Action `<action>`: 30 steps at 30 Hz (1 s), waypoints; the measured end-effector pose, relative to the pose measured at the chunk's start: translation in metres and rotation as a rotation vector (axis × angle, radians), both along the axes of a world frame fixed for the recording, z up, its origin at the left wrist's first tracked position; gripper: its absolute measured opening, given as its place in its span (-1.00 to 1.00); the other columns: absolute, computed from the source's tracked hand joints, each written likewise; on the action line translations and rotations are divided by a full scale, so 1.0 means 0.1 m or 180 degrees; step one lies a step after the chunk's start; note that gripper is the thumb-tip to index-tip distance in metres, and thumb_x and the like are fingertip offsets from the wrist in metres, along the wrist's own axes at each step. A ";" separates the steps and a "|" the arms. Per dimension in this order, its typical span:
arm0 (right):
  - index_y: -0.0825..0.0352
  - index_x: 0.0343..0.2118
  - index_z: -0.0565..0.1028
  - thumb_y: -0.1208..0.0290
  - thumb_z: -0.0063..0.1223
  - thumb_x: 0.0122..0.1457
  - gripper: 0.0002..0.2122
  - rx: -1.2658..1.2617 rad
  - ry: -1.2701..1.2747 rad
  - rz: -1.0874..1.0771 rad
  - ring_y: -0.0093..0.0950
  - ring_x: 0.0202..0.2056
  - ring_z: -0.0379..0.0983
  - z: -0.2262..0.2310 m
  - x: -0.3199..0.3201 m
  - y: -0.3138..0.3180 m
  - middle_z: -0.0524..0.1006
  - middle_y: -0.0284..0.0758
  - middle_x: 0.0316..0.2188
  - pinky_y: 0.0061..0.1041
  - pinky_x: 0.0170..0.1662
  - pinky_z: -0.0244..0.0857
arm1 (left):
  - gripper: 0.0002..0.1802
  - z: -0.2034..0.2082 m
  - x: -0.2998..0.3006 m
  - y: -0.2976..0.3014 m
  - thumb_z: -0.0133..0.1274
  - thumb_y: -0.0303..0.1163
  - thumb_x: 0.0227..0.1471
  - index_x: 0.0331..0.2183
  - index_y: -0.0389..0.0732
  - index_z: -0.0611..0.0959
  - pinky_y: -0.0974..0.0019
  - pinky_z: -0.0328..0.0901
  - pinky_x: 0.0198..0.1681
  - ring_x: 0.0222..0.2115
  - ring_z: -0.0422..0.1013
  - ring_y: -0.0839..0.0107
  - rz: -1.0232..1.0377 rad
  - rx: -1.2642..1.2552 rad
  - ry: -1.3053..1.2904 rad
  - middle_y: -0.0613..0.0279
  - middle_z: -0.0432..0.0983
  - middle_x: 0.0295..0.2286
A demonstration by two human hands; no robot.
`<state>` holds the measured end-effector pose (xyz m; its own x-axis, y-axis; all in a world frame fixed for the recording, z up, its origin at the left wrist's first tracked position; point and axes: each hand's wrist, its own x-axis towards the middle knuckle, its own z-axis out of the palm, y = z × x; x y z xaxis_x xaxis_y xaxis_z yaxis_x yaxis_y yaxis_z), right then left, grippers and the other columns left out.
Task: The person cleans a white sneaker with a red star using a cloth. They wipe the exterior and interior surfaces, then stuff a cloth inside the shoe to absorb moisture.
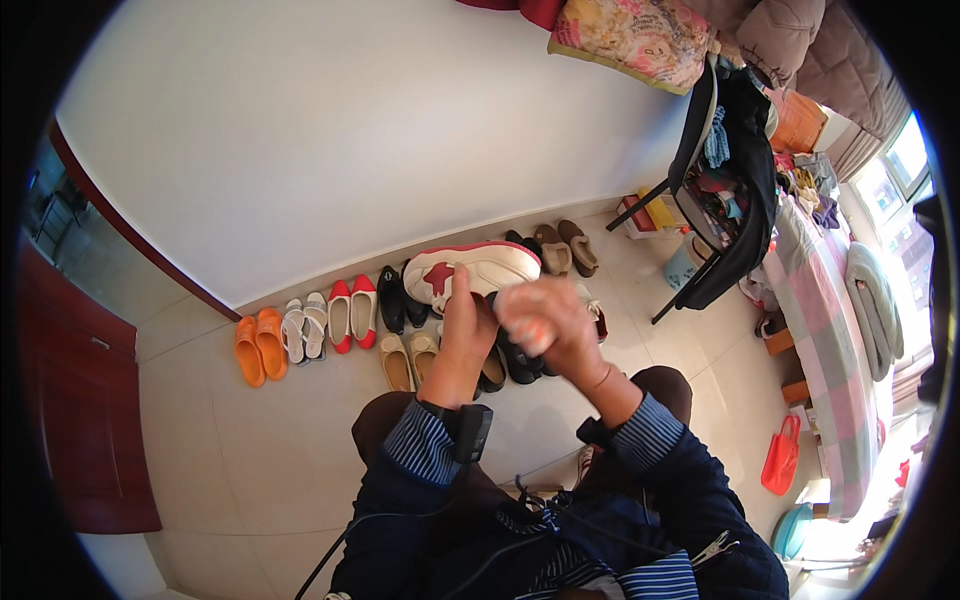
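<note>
A white sneaker [505,264] with a red star and red edging is held up in front of me, lying sideways. My left hand [466,318] is closed around it from below, thumb on the star. Close by on the right, my right hand [562,325] is blurred by motion with its fingers curled. Something pale with a spot of orange shows at those fingers, too smeared to name. Behind and below the hands, black shoes [518,362] stand on the floor, partly hidden. Beige flats [396,362] are left of my left wrist.
Along the white wall [330,130] run orange clogs [259,347], white sandals [304,328], red-and-white flats [352,314] and brown slippers [566,249]. A black chair [735,190] piled with clothes stands right, before a bed [815,330]. A red bag [781,458] lies on the floor.
</note>
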<state>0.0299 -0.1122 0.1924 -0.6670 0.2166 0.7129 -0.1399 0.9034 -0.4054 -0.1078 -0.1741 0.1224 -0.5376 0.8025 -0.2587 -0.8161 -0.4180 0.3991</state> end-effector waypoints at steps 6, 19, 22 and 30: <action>0.25 -0.15 0.57 0.67 0.21 -0.08 -0.64 -0.0288 0.0130 -0.0421 -0.12 0.02 0.46 -0.02 -0.32 0.16 0.55 -0.21 -0.09 -0.23 0.08 0.36 | -0.38 0.06 0.10 0.05 -0.27 0.03 0.37 0.14 -0.31 0.39 0.12 0.24 0.23 0.12 0.34 0.21 -0.0129 0.0309 -0.0399 0.07 0.42 0.08; 0.24 -0.14 0.56 0.64 0.21 0.01 -0.69 -0.0850 0.0354 -0.0248 -0.23 0.08 0.41 -0.01 -0.37 0.16 0.55 -0.27 -0.05 -0.28 0.16 0.28 | -0.39 0.06 0.00 0.02 -0.13 0.07 0.31 0.12 -0.23 0.45 0.16 0.30 0.17 0.05 0.41 0.30 -0.0227 0.0531 -0.0257 0.21 0.48 0.03; 0.22 -0.16 0.57 0.61 0.24 0.02 -0.71 -0.0141 0.0032 -0.0200 -0.25 0.16 0.36 -0.28 -0.39 0.06 0.56 -0.30 -0.04 -0.25 0.21 0.21 | -0.49 -0.03 -0.03 0.00 -0.14 -0.07 0.31 0.07 -0.28 0.46 0.13 0.32 0.12 0.01 0.43 0.25 -0.0191 0.0705 -0.0442 0.12 0.49 0.01; 0.23 -0.14 0.47 0.67 0.10 0.17 -0.76 -0.3940 0.0648 -0.0652 -0.75 -0.57 0.31 -0.61 -0.24 -0.15 0.45 -0.51 -0.49 -0.76 -0.60 0.14 | -0.52 -0.13 -0.23 0.00 -0.20 -0.15 0.31 0.05 -0.34 0.44 -0.04 0.28 0.18 0.04 0.42 0.07 0.0099 0.1550 -0.1286 -0.02 0.51 -0.04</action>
